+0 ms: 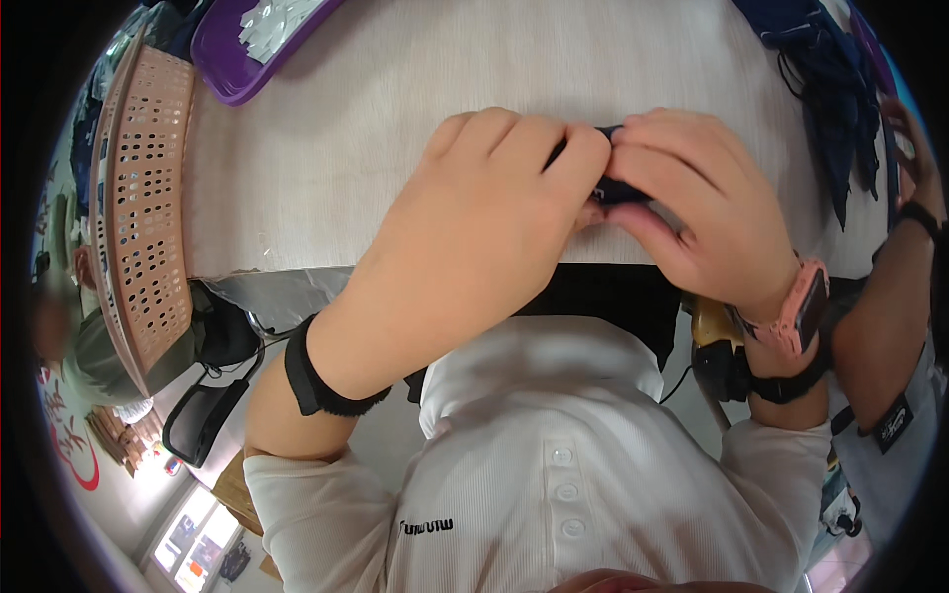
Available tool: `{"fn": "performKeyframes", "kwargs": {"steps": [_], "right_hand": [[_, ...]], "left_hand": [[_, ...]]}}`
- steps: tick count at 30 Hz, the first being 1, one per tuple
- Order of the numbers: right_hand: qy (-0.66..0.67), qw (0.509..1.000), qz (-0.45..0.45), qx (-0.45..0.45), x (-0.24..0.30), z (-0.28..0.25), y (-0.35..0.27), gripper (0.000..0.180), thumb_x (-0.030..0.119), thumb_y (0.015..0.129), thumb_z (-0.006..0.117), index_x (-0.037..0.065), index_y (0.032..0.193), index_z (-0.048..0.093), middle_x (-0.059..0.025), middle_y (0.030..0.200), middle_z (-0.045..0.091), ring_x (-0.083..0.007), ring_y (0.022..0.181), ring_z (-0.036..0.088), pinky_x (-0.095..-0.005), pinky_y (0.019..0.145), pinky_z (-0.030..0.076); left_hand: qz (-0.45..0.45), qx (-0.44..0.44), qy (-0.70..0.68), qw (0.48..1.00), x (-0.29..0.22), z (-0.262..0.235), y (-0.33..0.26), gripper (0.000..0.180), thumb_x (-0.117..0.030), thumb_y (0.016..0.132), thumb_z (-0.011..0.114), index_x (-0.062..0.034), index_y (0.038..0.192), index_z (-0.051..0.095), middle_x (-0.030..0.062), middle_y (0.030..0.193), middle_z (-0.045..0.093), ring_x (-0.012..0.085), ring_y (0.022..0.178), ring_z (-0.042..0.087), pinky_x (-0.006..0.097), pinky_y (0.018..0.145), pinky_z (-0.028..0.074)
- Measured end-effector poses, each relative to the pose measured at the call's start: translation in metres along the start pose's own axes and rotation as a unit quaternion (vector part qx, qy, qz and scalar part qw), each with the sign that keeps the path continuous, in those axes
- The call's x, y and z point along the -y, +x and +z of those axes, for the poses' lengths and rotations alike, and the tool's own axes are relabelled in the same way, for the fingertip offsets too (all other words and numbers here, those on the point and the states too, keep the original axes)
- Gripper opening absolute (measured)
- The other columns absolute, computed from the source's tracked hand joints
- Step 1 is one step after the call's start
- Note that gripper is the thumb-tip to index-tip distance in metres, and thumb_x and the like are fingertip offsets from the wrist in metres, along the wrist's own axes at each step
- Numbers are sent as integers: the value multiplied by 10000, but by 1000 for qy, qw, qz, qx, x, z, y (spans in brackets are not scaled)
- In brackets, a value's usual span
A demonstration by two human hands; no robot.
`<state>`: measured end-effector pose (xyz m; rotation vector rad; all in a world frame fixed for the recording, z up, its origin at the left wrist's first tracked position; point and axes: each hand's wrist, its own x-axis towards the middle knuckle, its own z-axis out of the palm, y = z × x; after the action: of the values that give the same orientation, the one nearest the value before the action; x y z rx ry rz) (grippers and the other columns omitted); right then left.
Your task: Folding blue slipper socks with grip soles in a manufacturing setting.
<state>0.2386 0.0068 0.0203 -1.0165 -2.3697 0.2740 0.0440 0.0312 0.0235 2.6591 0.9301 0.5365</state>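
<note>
Both hands meet over the near part of the light table, closed on one small dark navy cloth piece point(621, 192). My left hand point(499, 188) grips it from the left, its back turned up and hiding most of the fingertips. From the right, my right hand point(692, 188) pinches it between thumb and fingers. Only a short strip of the cloth, with a small pale mark, shows between the hands. The rest of it is covered, so its full shape cannot be made out.
A peach perforated plastic basket point(153, 198) stands at the table's left edge. Far left on the table point(297, 188) sits a purple tray point(222, 74) of small clear plastic pieces. Navy fabric with cord point(820, 89) lies far right. Another person's arm point(890, 296) is close on the right.
</note>
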Motion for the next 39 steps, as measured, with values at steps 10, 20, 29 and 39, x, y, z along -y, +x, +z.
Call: {"fn": "performKeyframes", "kwargs": {"steps": [10,20,29,39], "right_hand": [[144,983,79,-81,-25,24,11,217,105,756,586,44,964,573,-105,888,589,-288,826,538,-342,737,433],[184,958,221,14,-34,18,27,226,164,866,436,11,892,601,-139,793,586,-289,745,543,-347,685,436],[413,884,204,-79,13,17,18,265,240,850,535,-3,946,573,-70,823,587,-134,754,553,-264,662,443],[627,707,318,-75,39,4,22,210,187,841,563,29,969,508,-52,740,566,-58,529,512,-160,423,386]], "left_hand": [[-37,-22,38,998,7,21,8,425,-176,743,620,-12,1099,456,147,960,545,326,884,522,397,779,408],[-125,12,-5,992,-1,10,27,612,-144,650,697,-116,1186,403,207,915,542,380,870,538,408,729,449],[-247,25,-329,911,-18,-34,5,531,-98,615,659,-64,1120,498,61,683,550,97,654,529,221,611,434],[-218,35,-641,735,-10,-44,-16,775,-201,530,818,6,1183,457,83,1021,560,137,881,558,229,678,455]]}}
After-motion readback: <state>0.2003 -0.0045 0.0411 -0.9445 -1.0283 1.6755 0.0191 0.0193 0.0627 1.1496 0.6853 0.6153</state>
